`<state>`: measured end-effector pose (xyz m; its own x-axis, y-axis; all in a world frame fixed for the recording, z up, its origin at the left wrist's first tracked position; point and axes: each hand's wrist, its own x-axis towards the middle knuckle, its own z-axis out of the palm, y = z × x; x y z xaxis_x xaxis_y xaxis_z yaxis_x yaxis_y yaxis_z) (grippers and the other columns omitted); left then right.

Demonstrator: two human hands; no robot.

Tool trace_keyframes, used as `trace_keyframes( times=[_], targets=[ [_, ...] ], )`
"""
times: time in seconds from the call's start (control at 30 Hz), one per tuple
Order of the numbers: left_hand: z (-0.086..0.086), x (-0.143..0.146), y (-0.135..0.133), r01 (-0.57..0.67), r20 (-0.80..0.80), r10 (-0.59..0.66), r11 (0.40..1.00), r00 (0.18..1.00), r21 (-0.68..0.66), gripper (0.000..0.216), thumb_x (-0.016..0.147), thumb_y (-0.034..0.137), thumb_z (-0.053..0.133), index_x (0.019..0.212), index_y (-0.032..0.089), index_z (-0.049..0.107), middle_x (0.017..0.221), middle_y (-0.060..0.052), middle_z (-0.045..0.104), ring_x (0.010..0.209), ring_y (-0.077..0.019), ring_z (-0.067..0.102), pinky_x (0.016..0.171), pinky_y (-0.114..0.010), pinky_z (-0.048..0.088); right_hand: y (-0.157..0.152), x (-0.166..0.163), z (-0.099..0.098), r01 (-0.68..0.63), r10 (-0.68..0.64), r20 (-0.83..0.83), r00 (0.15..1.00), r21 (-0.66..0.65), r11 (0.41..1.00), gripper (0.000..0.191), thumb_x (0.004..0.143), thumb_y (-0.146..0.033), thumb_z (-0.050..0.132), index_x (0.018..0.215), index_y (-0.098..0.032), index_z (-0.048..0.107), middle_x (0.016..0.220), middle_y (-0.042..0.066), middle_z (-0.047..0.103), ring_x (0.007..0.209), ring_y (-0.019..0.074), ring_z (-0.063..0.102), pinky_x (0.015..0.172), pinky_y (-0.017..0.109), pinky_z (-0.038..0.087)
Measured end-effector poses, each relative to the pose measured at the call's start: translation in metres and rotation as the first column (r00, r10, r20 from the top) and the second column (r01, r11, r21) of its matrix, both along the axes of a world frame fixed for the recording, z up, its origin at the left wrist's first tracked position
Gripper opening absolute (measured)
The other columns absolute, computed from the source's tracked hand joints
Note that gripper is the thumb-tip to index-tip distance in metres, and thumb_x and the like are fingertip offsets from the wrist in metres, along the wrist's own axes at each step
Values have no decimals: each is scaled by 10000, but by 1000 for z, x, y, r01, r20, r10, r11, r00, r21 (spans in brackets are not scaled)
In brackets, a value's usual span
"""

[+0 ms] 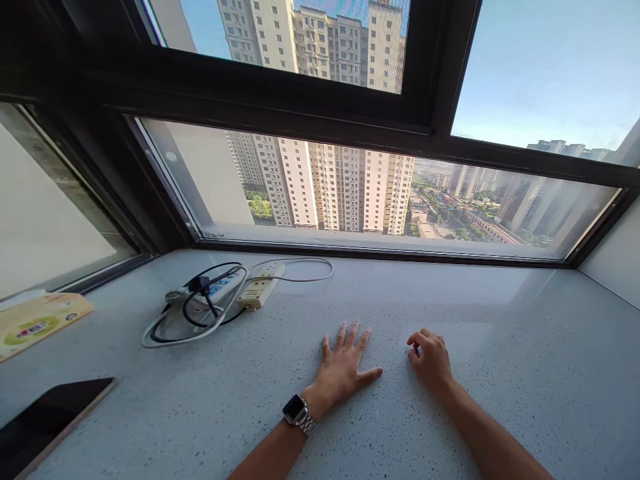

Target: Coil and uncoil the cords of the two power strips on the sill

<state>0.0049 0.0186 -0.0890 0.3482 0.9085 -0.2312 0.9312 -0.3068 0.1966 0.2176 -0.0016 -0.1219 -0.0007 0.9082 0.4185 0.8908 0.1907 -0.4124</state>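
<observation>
My left hand point(343, 367) lies flat on the speckled white windowsill point(210, 413), its fingers and thumb spread and nothing in it. A smartwatch point(295, 408) with a metal link band is on the left wrist. To the right of it, my right hand point(430, 359) is on or just above the same surface. Its fingers are curled in toward the thumb, and no object shows in them. Nearest to the left hand, farther back, is a white power strip point(260, 287) with its cable.
Beside that strip lies another power strip point(220, 288) with a black plug point(200, 285) and looped cables. On the left are a yellow tissue pack point(45, 323) and a dark-screened tablet or phone point(55, 413). A dark window frame point(350, 253) bounds the sill behind; tall buildings stand outside.
</observation>
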Motion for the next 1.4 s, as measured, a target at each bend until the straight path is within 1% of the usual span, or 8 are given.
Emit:
trace_keyframes(
  times=[0.2, 0.43, 0.6, 0.67, 0.87, 1.07, 1.27, 1.4],
  targets=[
    [-1, -1, 0, 7, 16, -7, 1000, 1000, 7, 950, 770, 776, 363, 1521, 226, 174, 1599, -90, 34, 1448, -383, -28, 1092, -664, -26, 0, 0, -2, -16, 16, -2, 1000, 62, 998, 203, 725, -53, 499, 746, -200, 636, 703, 11, 624, 649, 150, 593, 716, 298, 449],
    [1, 0, 0, 7, 13, -7, 1000, 1000, 9, 946, 775, 771, 368, 1520, 218, 183, 1598, -94, 38, 1448, -384, -26, 1094, -664, -21, 1, 0, -4, -15, 19, -30, 999, 153, 988, 188, 756, -77, 480, 733, -195, 624, 698, 20, 628, 667, 156, 600, 691, 288, 432],
    [4, 1, -1, 3, 2, -3, 1000, 1000, -2, 946, 775, 771, 370, 1519, 218, 183, 1597, -98, 36, 1449, -379, -28, 1097, -660, -18, 0, 0, -2, -31, 33, -21, 999, 80, 996, 195, 713, -58, 482, 695, -204, 610, 654, -3, 605, 581, 125, 562, 708, 291, 433],
    [4, 1, -1, 2, -3, -2, 1000, 1000, -4, 944, 777, 773, 364, 1520, 221, 178, 1597, -97, 31, 1450, -375, -30, 1099, -655, -21, 0, 0, -2, -34, 36, -24, 999, 71, 997, 197, 719, -64, 478, 700, -204, 614, 662, 2, 611, 583, 127, 561, 714, 297, 436],
    [3, 0, -1, -2, -11, 1, 1000, 1000, -10, 947, 776, 782, 350, 1523, 232, 158, 1600, -79, 17, 1451, -367, -42, 1103, -647, -27, 0, 1, -4, -40, 45, -46, 998, 98, 994, 190, 749, -87, 473, 719, -193, 627, 673, 14, 613, 602, 134, 560, 706, 296, 437],
    [4, 1, -2, -1, -12, 1, 1000, 1000, -2, 943, 775, 782, 345, 1522, 235, 165, 1600, -85, 24, 1451, -367, -40, 1102, -647, -22, 2, 2, -7, -41, 51, -53, 997, 175, 984, 202, 774, -112, 453, 727, -188, 634, 691, 31, 624, 643, 147, 576, 700, 292, 433],
    [1, 0, 0, 5, 17, -5, 1000, 1000, 9, 952, 771, 779, 364, 1520, 221, 181, 1598, -102, 39, 1449, -380, -28, 1096, -658, -23, 1, 2, -5, -52, 54, -21, 998, 64, 997, 198, 717, -78, 477, 722, -209, 626, 671, 5, 616, 585, 133, 563, 688, 286, 434],
    [1, 0, -1, 4, 13, -4, 1000, 1000, 6, 941, 773, 776, 358, 1520, 232, 181, 1598, -97, 40, 1450, -377, -27, 1097, -657, -22, 1, 2, -5, -43, 44, -23, 999, 73, 996, 198, 707, -79, 476, 727, -210, 623, 682, 9, 617, 609, 137, 572, 705, 289, 437]
  ],
)
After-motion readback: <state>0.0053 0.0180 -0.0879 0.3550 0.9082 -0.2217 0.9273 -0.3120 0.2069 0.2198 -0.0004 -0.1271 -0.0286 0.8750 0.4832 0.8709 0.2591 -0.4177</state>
